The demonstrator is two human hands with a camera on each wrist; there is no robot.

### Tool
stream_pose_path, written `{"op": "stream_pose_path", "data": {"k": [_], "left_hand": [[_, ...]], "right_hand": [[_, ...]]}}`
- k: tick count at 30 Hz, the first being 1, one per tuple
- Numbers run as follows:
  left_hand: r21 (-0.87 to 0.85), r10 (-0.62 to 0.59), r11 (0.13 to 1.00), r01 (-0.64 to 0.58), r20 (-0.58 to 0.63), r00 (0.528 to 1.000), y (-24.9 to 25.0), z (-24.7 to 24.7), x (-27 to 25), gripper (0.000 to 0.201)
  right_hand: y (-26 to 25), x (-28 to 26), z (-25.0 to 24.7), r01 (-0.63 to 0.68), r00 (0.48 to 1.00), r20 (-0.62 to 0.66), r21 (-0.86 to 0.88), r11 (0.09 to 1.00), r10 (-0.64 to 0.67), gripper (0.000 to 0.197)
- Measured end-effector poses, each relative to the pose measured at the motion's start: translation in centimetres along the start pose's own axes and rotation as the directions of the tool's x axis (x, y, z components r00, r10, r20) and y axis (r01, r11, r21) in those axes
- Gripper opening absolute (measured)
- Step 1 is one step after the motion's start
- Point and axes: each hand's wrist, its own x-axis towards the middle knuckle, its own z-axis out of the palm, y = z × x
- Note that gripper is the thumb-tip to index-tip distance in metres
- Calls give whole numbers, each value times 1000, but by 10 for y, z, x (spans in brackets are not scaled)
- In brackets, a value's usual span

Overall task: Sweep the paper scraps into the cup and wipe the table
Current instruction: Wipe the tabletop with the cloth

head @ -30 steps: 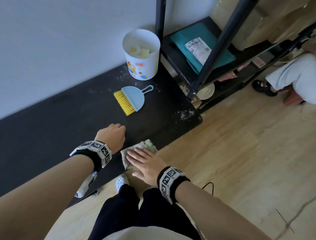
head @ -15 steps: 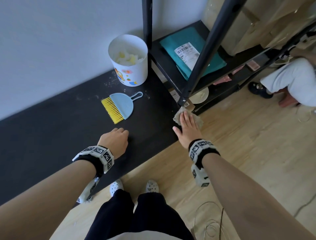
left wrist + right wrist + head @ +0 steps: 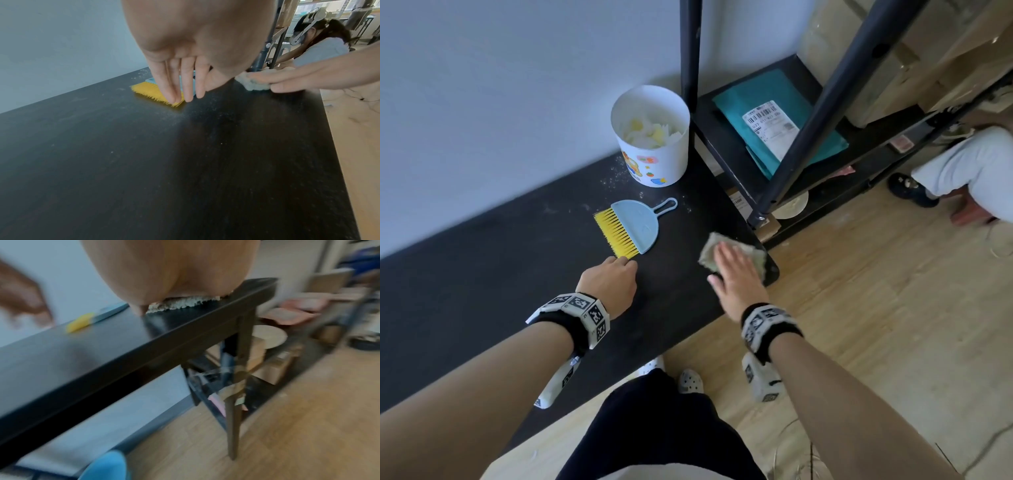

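Observation:
On the black table (image 3: 482, 274) a white cartoon-printed cup (image 3: 654, 161) stands by the wall with paper scraps (image 3: 650, 132) inside. A blue dustpan with a yellow brush (image 3: 631, 226) lies in front of it. My right hand (image 3: 732, 263) presses flat on a pale rag (image 3: 708, 250) near the table's right front corner; the wrist view shows the rag (image 3: 180, 302) under the palm. My left hand (image 3: 619, 265) holds nothing, and its fingertips (image 3: 174, 97) touch the table at the brush bristles (image 3: 148, 92). Fine white dust (image 3: 613, 173) lies left of the cup.
A black metal rack (image 3: 808, 113) stands against the table's right end, with a teal parcel (image 3: 736, 102) on its shelf. Another person (image 3: 969, 168) sits on the wooden floor (image 3: 876, 325) at the right. A wall runs behind the table.
My right hand slid the rag from the front edge out to the right corner, then back a little leftward. The white dust at that corner is gone. My left hand edged up to the bristles.

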Motion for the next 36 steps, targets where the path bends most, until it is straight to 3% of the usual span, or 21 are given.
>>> {"op": "stream_pose_path", "data": {"k": [4, 8, 15, 22, 31, 34, 36], "left_hand": [[1, 32, 999, -32, 12, 999, -10, 2, 4, 20], [-43, 60, 997, -59, 21, 998, -22, 0, 16, 21], [-74, 198, 977, -198, -9, 980, -13, -6, 39, 24], [-90, 152, 984, -155, -42, 987, -15, -5, 41, 23], [-194, -43, 981, 22, -106, 993, -30, -17, 46, 24], [-189, -83, 980, 63, -99, 992, -30, -20, 51, 26], [-204, -99, 976, 77, -100, 990, -29, -22, 55, 28]], "right_hand": [[27, 11, -18, -195, 981, -4, -8, 981, 194, 62], [16, -10, -13, -391, 919, 9, 146, 909, 394, 64], [-8, -53, 15, -405, 914, 28, 119, 907, 405, 67], [-29, 11, 0, -90, 996, 23, 18, 996, 90, 65], [-10, 119, -51, 7, 996, 88, -104, 995, 2, 64], [-12, 129, -50, 17, 998, 66, -70, 997, -13, 64], [-12, 117, -43, 100, 994, 39, -74, 992, -98, 65]]}}
